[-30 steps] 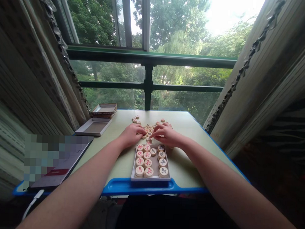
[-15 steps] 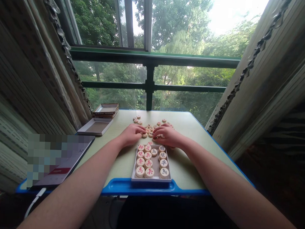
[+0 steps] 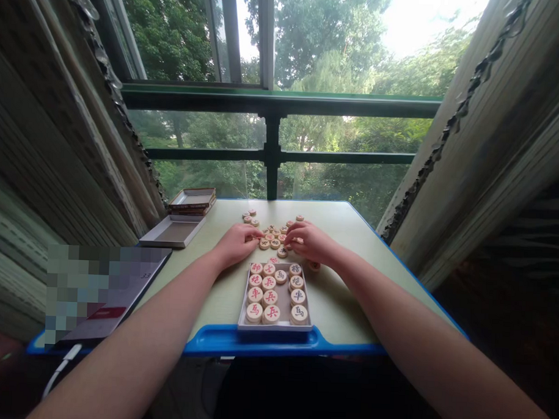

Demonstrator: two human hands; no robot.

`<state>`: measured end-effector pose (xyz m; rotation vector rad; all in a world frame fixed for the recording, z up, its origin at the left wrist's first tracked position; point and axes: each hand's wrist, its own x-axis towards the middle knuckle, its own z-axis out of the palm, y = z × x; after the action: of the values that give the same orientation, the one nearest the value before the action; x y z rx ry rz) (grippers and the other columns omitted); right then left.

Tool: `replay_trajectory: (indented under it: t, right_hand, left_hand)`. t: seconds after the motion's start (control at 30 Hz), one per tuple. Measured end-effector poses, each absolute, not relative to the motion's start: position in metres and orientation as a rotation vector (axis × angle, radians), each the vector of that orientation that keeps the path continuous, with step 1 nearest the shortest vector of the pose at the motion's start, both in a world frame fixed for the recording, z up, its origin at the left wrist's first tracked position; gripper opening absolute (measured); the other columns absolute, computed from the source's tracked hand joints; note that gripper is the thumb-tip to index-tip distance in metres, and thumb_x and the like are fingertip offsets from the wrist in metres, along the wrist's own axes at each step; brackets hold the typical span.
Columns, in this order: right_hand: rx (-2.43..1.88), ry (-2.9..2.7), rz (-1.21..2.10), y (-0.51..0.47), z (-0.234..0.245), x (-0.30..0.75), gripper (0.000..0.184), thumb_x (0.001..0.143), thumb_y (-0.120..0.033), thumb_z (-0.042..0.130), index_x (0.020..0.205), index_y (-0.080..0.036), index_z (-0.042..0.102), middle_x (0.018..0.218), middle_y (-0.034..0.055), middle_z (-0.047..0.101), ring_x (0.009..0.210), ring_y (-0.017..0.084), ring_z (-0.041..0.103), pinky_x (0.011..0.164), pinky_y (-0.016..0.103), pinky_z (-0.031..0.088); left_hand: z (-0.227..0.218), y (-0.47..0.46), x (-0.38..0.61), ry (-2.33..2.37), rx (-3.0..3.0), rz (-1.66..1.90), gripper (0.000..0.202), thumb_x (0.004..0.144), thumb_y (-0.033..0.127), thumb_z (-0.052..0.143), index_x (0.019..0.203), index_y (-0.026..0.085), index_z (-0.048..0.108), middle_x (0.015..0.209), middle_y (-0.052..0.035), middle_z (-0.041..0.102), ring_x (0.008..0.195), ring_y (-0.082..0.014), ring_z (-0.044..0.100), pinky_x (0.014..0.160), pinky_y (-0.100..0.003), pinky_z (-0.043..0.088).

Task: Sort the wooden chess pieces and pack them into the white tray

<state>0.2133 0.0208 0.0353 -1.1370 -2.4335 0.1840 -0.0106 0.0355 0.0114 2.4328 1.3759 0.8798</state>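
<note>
Two hands, left hand (image 3: pixel 235 244) and right hand (image 3: pixel 311 242), rest fingers-down on loose round wooden chess discs (image 3: pixel 273 238); grip unclear; shallow white tray (image 3: pixel 283 290) just beside them on pale green desk (image 3: pixel 352 236).

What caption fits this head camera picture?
Two hands sort loose wooden chess pieces above a half-filled box.

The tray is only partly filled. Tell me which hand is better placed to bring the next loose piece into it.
Probably the right hand: its fingers rest on loose pieces just above the tray; the left hand sits more aside.
</note>
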Motion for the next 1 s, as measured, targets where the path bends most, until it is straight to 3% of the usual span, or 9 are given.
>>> replay_trajectory:
  t: [0.1, 0.33, 0.5, 0.77, 0.9, 1.0]
  right_hand:
    - [-1.288, -2.454, 0.129, 0.021, 0.036, 0.216, 0.017, 0.076, -0.019, 0.059, 0.088, -0.019, 0.071, 0.097, 0.0082, 0.066, 0.094, 0.022, 0.056, 0.085, 0.036, 0.041]
    - [-1.193, -2.531, 0.228, 0.023, 0.038, 0.223, 0.022, 0.078, -0.022, 0.058, 0.098, -0.022, 0.07, 0.103, 0.0063, 0.066, 0.098, 0.021, 0.055, 0.09, 0.037, 0.038]
    - [-1.111, -2.539, 0.2, 0.022, 0.035, 0.22, 0.015, 0.075, -0.021, 0.062, 0.087, -0.02, 0.071, 0.096, 0.0051, 0.067, 0.091, 0.019, 0.055, 0.092, 0.037, 0.036]
    - [-1.266, -2.468, 0.294, 0.021, 0.036, 0.223, 0.016, 0.072, -0.025, 0.064, 0.087, -0.02, 0.069, 0.083, 0.0039, 0.068, 0.094, 0.022, 0.051, 0.084, 0.036, 0.042]
    - [-1.258, -2.389, 0.294, 0.024, 0.034, 0.224, 0.02, 0.068, -0.018, 0.065, 0.088, -0.019, 0.068, 0.083, 0.0031, 0.067, 0.091, 0.02, 0.052, 0.08, 0.033, 0.043]
    - [-1.154, -2.306, 0.257, 0.022, 0.034, 0.22, 0.019, 0.067, -0.015, 0.064, 0.085, -0.018, 0.066, 0.082, 0.0027, 0.065, 0.08, 0.016, 0.054, 0.076, 0.03, 0.044]
  left_hand:
    - [0.009, 0.041, -0.015, 1.465, 2.47, 0.933, 0.028, 0.075, 0.019, 0.046, 0.088, 0.018, 0.071, 0.094, -0.0065, 0.069, 0.094, -0.0223, 0.058, 0.088, -0.036, 0.045]
    - [0.004, 0.05, -0.023, 1.774, 2.47, 0.86, 0.026, 0.074, 0.022, 0.047, 0.086, 0.018, 0.069, 0.095, -0.0086, 0.066, 0.094, -0.0256, 0.057, 0.09, -0.038, 0.043]
    - [0.005, 0.047, -0.02, 1.687, 2.425, 0.884, 0.025, 0.074, 0.022, 0.045, 0.085, 0.017, 0.068, 0.094, -0.0077, 0.064, 0.093, -0.0226, 0.058, 0.086, -0.035, 0.045]
    - [0.013, 0.037, -0.016, 1.613, 2.278, 1.057, 0.023, 0.069, 0.014, 0.044, 0.076, 0.016, 0.066, 0.085, -0.0054, 0.064, 0.075, -0.0161, 0.058, 0.071, -0.027, 0.047]
    - [0.013, 0.037, -0.017, 1.644, 2.269, 1.131, 0.023, 0.068, 0.012, 0.044, 0.074, 0.016, 0.066, 0.084, -0.0055, 0.065, 0.077, -0.0168, 0.058, 0.071, -0.028, 0.047]
    - [0.018, 0.03, -0.012, 1.587, 2.245, 1.131, 0.017, 0.07, 0.019, 0.052, 0.077, 0.016, 0.067, 0.088, -0.0059, 0.067, 0.082, -0.0181, 0.06, 0.073, -0.028, 0.048]
